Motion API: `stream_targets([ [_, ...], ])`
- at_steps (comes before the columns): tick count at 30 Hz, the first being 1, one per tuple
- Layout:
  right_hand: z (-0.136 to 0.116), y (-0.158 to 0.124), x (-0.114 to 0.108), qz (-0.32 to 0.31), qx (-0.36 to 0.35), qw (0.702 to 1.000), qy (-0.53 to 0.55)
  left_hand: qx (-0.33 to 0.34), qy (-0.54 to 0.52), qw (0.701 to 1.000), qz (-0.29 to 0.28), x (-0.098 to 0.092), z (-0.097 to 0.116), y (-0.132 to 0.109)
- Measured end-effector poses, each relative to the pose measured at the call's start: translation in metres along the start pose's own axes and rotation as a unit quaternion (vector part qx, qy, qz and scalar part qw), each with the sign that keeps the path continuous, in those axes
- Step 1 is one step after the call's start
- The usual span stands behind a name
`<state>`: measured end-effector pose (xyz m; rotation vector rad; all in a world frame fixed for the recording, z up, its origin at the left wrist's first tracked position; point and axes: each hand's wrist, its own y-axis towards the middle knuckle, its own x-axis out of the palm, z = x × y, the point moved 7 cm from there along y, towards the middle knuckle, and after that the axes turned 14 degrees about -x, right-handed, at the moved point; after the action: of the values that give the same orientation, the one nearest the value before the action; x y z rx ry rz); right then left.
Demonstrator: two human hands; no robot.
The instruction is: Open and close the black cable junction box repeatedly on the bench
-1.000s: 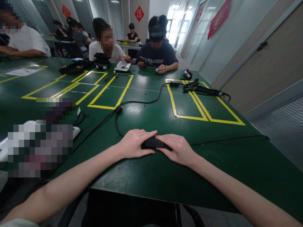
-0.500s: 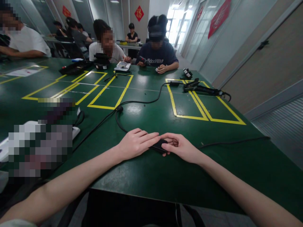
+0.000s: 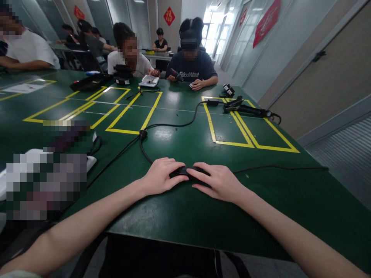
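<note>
A black power adapter (image 3: pixel 183 171) lies low over the table's near side between my two hands, with a cord at either end. My left hand (image 3: pixel 160 175) pinches its left end between thumb and fingers. From the right, my right hand (image 3: pixel 218 181) closes over the other end, its fingers across the top and its thumb on the near side. Much of the adapter is hidden under the fingers. One black cable (image 3: pixel 144 148) runs from my left hand up to a dark round joint (image 3: pixel 143 134); another cord (image 3: pixel 278 167) leads right from behind my right hand.
The green table (image 3: pixel 174 216) carries yellow tape outlines (image 3: pixel 123 131). A black device (image 3: pixel 249 110) with a cable lies at the right. Blurred-out items and a white object (image 3: pixel 92 162) are at the left. People sit across the table, one wearing a headset (image 3: pixel 189 36).
My right hand has turned palm down over the adapter, and my left hand has shifted its grip to the left end. The adapter now lies more level.
</note>
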<state>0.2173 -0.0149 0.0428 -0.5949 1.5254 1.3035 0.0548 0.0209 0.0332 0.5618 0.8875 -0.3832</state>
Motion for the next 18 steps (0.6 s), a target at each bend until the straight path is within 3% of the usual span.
stream_targets([
  [5,0.002,-0.007,-0.004,0.02,-0.019,0.999,-0.024,0.026,-0.009,0.999,0.016,-0.005,0.006,-0.002],
  [10,0.039,-0.028,-0.035,0.148,0.091,0.985,-0.009,0.104,0.027,0.987,0.122,-0.025,0.017,-0.006],
  [13,0.077,-0.058,-0.065,0.254,0.213,0.943,-0.042,0.112,0.027,0.982,0.151,-0.03,0.017,-0.007],
  [16,0.114,-0.104,-0.09,0.357,0.343,0.865,-0.082,0.116,0.01,0.985,0.126,-0.025,0.016,-0.006],
  [18,0.135,-0.134,-0.098,0.387,0.396,0.826,-0.105,0.113,-0.002,0.989,0.098,-0.02,0.014,-0.004],
])
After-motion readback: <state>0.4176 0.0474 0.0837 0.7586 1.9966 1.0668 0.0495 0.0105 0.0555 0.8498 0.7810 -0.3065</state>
